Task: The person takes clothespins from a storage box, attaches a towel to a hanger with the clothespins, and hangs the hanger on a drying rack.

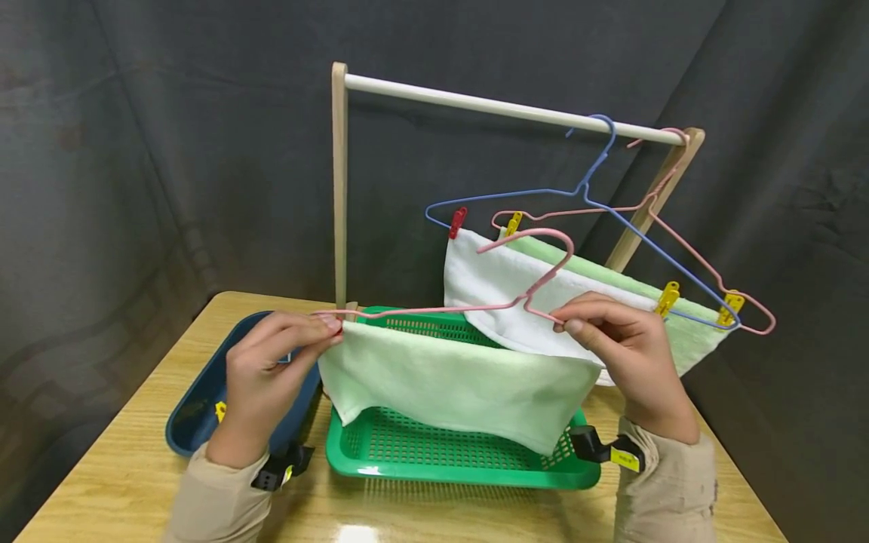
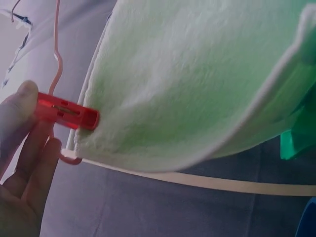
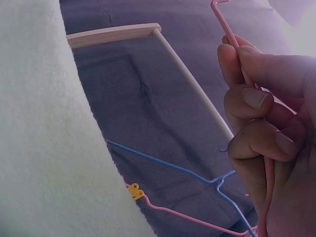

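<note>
My left hand [image 1: 266, 373] pinches a red clothespin [image 2: 74, 113], whose tip sits over the corner of a pale green towel [image 1: 462, 385]. A pink hanger [image 1: 434, 310] passes behind that clothespin, its hook pointing up. My right hand [image 1: 627, 347] grips the same hanger's bar near its other arm, with the fingers curled round the wire, as the right wrist view shows. The towel hangs below the hanger, in front of a green basket [image 1: 468, 477]. Its right corner hangs close under my right hand; whether anything fastens it there is hidden.
A wooden rack with a white rail [image 1: 468, 101] stands behind. On its right hang a blue hanger [image 1: 502, 196] with a white towel [image 1: 475, 275] and another pink hanger [image 1: 699, 256] with a green towel. A dark blue tray [image 1: 197, 422] at left holds a yellow clothespin [image 1: 220, 410].
</note>
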A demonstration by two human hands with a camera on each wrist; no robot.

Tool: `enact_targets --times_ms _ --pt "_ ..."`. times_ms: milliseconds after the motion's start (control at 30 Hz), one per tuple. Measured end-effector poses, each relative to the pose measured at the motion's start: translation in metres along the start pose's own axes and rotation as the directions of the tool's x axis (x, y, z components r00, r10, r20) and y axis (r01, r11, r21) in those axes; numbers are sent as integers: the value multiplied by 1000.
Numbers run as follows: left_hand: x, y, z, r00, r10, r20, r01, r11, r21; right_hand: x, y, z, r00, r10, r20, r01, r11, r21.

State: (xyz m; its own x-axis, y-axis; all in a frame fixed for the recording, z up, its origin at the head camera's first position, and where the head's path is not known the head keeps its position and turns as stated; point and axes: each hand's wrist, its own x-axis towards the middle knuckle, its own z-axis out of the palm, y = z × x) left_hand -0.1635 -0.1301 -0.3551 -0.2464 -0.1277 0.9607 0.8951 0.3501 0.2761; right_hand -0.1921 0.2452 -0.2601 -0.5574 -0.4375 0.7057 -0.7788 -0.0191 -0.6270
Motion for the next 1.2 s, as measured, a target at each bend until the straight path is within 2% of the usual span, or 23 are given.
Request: enact_targets --times_ms 133,233,300,367,433,467,500,567,700,800,867,933,1033,1200 --pt "-2 0 4 999 -38 -21 38 999 13 0 2 -1 1000 1 12 -1 1000 9" --pt "-2 2 6 992 -111 -52 112 993 24 0 4 -1 1000 5 18 -5 1000 13" --pt "-2 4 6 979 -188 -83 191 981 25 0 4 -2 1000 13 15 -13 1000 13" --pt "-2 6 5 958 -263 -113 267 964 16 0 5 -4 999 32 5 -32 999 9" --pt "-2 8 5 940 -317 -129 320 948 -3 -1 5 -5 998 55 -5 -55 998 8" --pt "-1 8 5 935 -330 -129 332 943 -8 -1 6 -5 998 64 -6 -64 998 8" --pt "-1 8 5 936 -330 -123 332 943 -8 -1 6 -6 997 80 -7 -80 997 3" --pt "-2 8 7 949 -301 -96 303 953 5 0 6 -5 993 116 -1 -116 993 -8" --pt "-5 5 13 987 -157 -23 158 979 125 5 5 -2 986 168 9 -167 986 -27" --pt "-6 5 15 997 -70 13 65 971 230 9 4 2 986 167 -6 -167 985 -34" --pt "-6 6 15 998 -57 33 45 959 279 10 2 5 987 160 -33 -161 986 -52" --pt "-5 8 14 996 -76 48 58 952 301 11 1 7 987 151 -57 -154 987 -54" --pt "-2 11 12 987 -149 52 127 945 300 12 -1 10 985 147 -94 -152 987 -54" --pt "1 15 10 959 -283 30 264 924 277 14 -2 13 982 149 -118 -155 987 -43"
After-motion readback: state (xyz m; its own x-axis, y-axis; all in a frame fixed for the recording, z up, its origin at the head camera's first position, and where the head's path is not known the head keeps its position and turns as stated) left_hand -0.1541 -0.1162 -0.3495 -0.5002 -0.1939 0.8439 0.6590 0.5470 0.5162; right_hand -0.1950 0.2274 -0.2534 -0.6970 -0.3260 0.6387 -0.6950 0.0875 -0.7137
